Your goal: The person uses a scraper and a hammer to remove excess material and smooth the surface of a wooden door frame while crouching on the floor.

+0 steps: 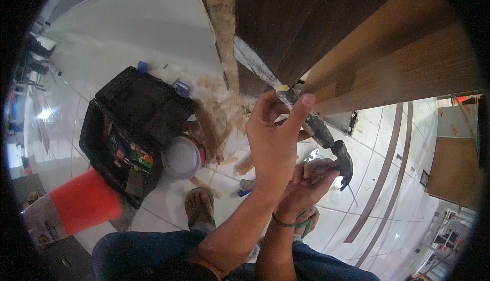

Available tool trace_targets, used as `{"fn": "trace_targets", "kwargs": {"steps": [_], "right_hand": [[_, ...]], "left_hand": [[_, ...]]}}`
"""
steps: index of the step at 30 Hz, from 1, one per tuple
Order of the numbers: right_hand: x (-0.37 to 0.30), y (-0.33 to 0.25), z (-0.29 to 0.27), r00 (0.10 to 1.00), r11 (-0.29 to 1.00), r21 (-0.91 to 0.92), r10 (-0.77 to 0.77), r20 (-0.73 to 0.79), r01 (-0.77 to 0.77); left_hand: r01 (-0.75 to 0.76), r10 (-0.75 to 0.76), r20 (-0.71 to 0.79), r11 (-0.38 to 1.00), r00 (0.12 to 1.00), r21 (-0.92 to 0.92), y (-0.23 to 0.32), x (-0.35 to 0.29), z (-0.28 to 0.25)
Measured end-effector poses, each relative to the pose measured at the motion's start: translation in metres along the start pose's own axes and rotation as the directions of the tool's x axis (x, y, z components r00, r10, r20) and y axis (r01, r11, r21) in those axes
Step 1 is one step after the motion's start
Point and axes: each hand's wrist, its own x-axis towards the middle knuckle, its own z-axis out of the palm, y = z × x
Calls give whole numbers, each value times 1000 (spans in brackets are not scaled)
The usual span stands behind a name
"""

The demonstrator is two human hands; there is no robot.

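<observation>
A worker's left hand pinches a yellow-collared chisel between thumb and fingers, its blade pointing between 10 and 11 o'clock along the raw wooden edge of a dark wood panel. Whether the tip bites into the wood cannot be told. At 4 o'clock from that hand, the right hand is wrapped round a claw hammer, whose head sits at or just beside the chisel's butt. Wood shavings litter the tiled floor towards 10 o'clock; a black tool bag lies farther off at 9. Good work here likely calls for short, square taps in line with the handle, thumb clear of the butt, the blade angled shallow so it pares rather than splits, and the sandaled foot between 7 and 8 o'clock kept from beneath the tools.
</observation>
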Motion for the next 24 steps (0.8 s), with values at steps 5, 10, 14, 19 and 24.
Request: {"fn": "trace_targets", "kwargs": {"steps": [5,10,14,19,24], "right_hand": [[3,6,-9,997,997,68,49,-65,-45],[3,8,-12,996,985,153,84,-42,-76],[5,6,-12,998,991,119,62,14,-63],[3,3,-2,997,994,96,65,-43,-60],[3,-2,4,997,988,151,48,-55,-39]], "left_hand": [[-11,11,-1,999,1000,44,-2,-2,2],[-8,8,7,1000,1000,-7,1,0,2],[-4,4,8,1000,1000,-10,-2,1,4],[39,-39,-11,999,999,21,-1,-1,5],[42,-43,-1,999,999,-31,-4,-1,7]]}}
